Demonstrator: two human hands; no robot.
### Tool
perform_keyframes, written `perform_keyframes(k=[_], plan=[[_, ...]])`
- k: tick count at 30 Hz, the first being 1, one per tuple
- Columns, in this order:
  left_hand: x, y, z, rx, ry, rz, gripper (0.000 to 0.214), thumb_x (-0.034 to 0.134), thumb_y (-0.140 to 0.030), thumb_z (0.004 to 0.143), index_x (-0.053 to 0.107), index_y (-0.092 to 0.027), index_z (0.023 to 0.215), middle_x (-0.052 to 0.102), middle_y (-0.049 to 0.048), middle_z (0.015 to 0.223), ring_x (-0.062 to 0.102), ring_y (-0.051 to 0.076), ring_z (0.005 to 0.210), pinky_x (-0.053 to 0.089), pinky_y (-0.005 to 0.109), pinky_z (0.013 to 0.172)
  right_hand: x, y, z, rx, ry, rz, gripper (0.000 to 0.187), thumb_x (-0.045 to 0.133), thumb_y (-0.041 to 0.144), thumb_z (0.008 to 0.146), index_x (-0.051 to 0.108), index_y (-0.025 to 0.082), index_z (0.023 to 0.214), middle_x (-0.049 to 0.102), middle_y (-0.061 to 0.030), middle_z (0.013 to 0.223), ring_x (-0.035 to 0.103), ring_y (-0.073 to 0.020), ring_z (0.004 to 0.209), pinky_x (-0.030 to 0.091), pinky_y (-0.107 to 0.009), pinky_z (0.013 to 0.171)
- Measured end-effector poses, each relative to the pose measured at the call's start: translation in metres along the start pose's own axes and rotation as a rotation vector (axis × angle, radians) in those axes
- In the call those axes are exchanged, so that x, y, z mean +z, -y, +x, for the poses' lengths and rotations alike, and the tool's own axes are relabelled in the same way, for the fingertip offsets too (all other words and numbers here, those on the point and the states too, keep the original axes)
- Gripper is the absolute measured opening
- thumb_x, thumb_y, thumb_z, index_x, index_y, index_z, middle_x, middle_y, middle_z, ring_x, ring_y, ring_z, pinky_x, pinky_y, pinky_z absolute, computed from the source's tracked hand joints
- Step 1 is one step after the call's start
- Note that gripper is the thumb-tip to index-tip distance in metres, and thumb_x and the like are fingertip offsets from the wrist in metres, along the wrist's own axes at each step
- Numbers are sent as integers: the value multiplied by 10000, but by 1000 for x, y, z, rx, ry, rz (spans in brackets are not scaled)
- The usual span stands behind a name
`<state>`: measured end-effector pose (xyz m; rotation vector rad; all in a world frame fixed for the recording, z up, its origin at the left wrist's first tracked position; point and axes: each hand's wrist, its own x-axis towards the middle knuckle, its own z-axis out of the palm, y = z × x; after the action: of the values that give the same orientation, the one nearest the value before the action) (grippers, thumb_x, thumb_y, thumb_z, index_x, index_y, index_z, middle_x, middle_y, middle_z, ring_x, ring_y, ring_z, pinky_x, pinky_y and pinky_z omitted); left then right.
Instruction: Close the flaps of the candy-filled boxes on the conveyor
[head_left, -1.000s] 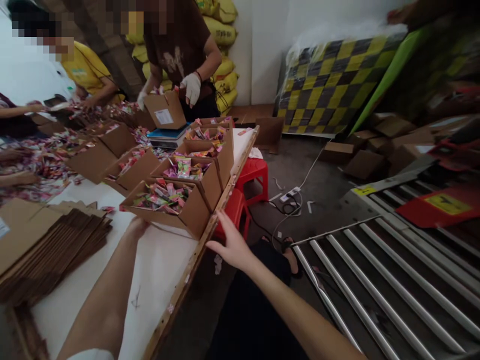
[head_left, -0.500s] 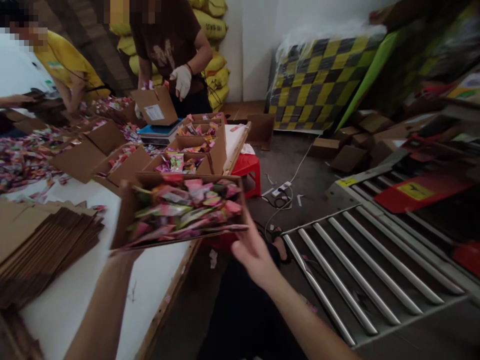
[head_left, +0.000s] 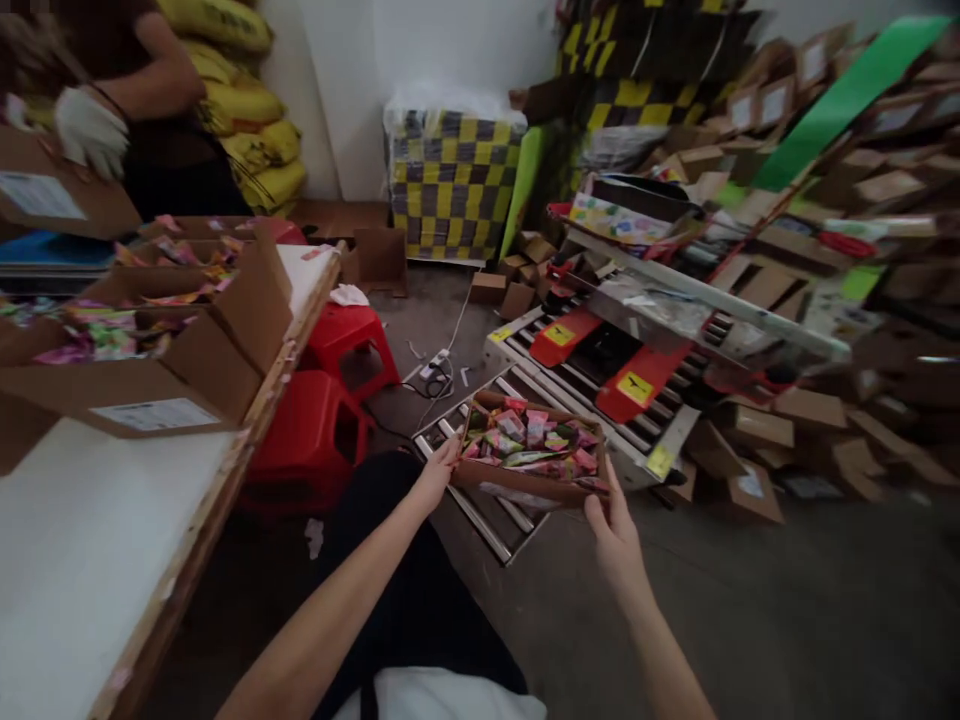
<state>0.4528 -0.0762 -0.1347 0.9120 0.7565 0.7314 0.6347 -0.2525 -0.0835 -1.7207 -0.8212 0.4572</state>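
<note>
Both my hands hold an open cardboard box (head_left: 529, 482) filled with colourful sachets (head_left: 525, 442). My left hand (head_left: 436, 474) grips its left end and my right hand (head_left: 613, 520) grips its right near corner, fingers closed on the cardboard. The box hangs over the near end of a roller conveyor (head_left: 495, 505) that leads into a taping machine with red guides (head_left: 600, 355). More open boxes of sachets (head_left: 150, 330) stand on the white table (head_left: 90, 520) at the left.
Two red plastic stools (head_left: 330, 400) stand beside the table edge. A person with a white glove (head_left: 88, 130) handles a box at the far left. Cardboard cartons (head_left: 780, 430) lie heaped at the right, and a power strip with cables (head_left: 435, 368) lies on the floor.
I lifted the filled box off the table and swung it right, out to the roller conveyor. My view turned right with it, and the box now sits farther from me.
</note>
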Motion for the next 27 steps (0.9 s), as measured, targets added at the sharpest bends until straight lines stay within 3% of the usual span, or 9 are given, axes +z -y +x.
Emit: perform_keyframes(k=[5,9,12,14,15,19,23,25,27], plan=[[-8,-43,-6,14,292,242,876,756,-593,554,512,-200,1298,488,132,1368,481,320,1221,390,402,1004,-33,-10,14,-81,101,-76,554,559,469,823,476,255,1327,514,-57,1347,490,-235,1225,405,-387,1028],[-4,-74,-10,-10,361,474,901,736,-559,592,430,-199,1359,473,133,1368,498,328,1180,461,377,905,-47,-5,30,-200,218,-134,515,584,444,824,503,230,1285,555,-92,1280,583,-234,1093,520,-368,883],[3,-85,-18,-68,342,518,825,672,-540,671,410,-182,1366,482,138,1347,498,328,1168,510,327,788,-44,23,29,-395,54,-331,551,643,429,786,504,204,1270,582,-115,1203,566,-273,1085,483,-440,919],[9,-92,-23,-110,308,522,745,644,-483,716,409,-188,1360,487,126,1335,531,312,1119,523,285,690,-29,52,23,-554,-100,-407,496,672,364,776,528,209,1225,604,-108,1132,548,-280,1082,448,-460,941],[12,-96,-25,-127,294,524,711,642,-447,722,420,-195,1349,497,115,1323,555,298,1076,522,269,650,-16,68,19,-612,-101,-400,430,658,326,794,540,223,1194,613,-98,1096,551,-269,1062,447,-449,933],[19,-103,-26,-210,274,450,616,597,-338,731,457,-225,1320,617,66,1121,620,225,855,530,283,606,51,108,8,-651,298,-379,254,603,279,839,556,235,1085,611,-79,1046,554,-238,995,459,-392,860],[13,-95,-23,-315,249,287,556,557,-293,731,488,-216,1277,656,44,893,620,179,709,546,311,591,99,104,4,-574,404,-707,110,566,192,844,582,176,952,605,-86,878,551,-239,819,412,-364,697],[7,-89,-23,-338,232,218,532,567,-319,716,516,-198,1232,658,54,903,622,180,700,550,315,570,106,99,3,-603,386,-768,90,511,150,862,590,185,838,591,-64,778,535,-223,756,373,-349,668],[3,-85,-24,-348,226,173,514,575,-348,708,534,-204,1200,658,63,969,631,187,728,546,302,553,105,99,3,-609,367,-659,135,505,161,866,575,198,757,586,-47,751,526,-211,765,363,-336,684]])
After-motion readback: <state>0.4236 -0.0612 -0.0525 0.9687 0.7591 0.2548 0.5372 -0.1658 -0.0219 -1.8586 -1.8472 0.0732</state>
